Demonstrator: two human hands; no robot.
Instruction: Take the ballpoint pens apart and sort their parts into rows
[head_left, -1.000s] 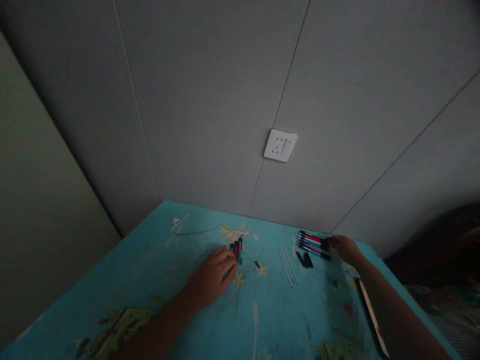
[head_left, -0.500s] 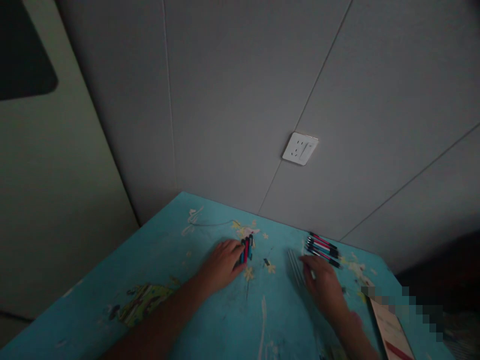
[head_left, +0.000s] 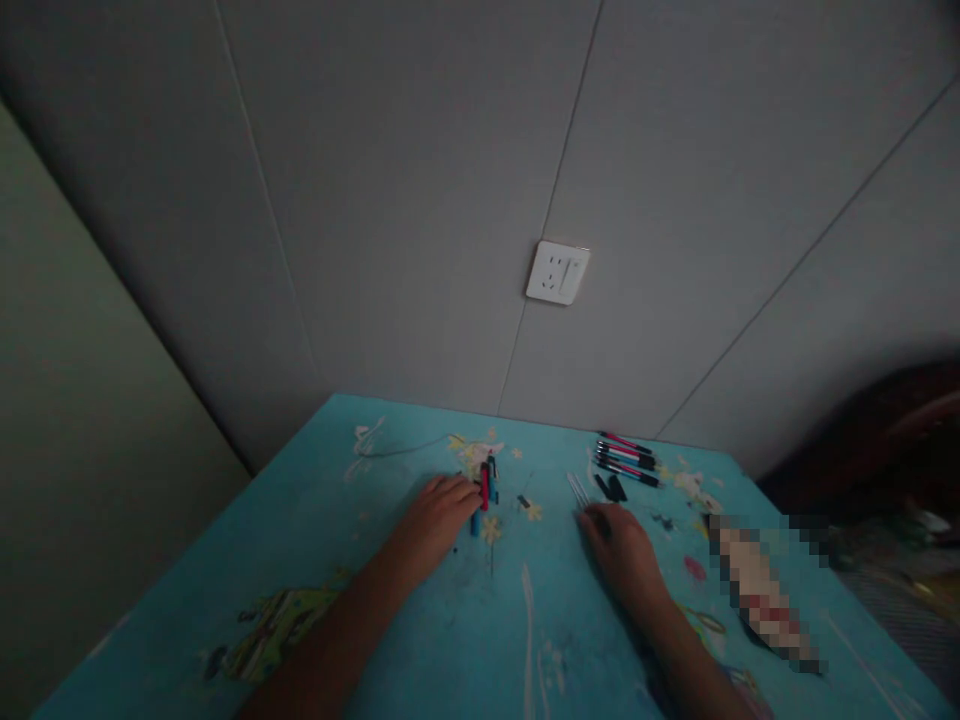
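The light is dim. My left hand (head_left: 439, 515) rests palm down on the turquoise printed table (head_left: 420, 640), its fingertips against a small bunch of red, blue and black pen barrels (head_left: 484, 490). My right hand (head_left: 619, 545) lies on the table over the near ends of a few thin white refills (head_left: 577, 487); whether it grips one cannot be made out. Beyond it lie black pen caps (head_left: 611, 487) and a row of finished red-and-black pens (head_left: 626, 459) near the wall.
A white wall socket (head_left: 557, 272) sits on the grey panelled wall above the table. A small dark piece (head_left: 523, 501) lies between my hands. A blurred-out flat object (head_left: 761, 595) lies at the right. Dark furniture stands beyond the right edge.
My right hand left the finished pens at the back right and came down to the white refills. The left hand stayed at the pen barrels. The camera shifted about.
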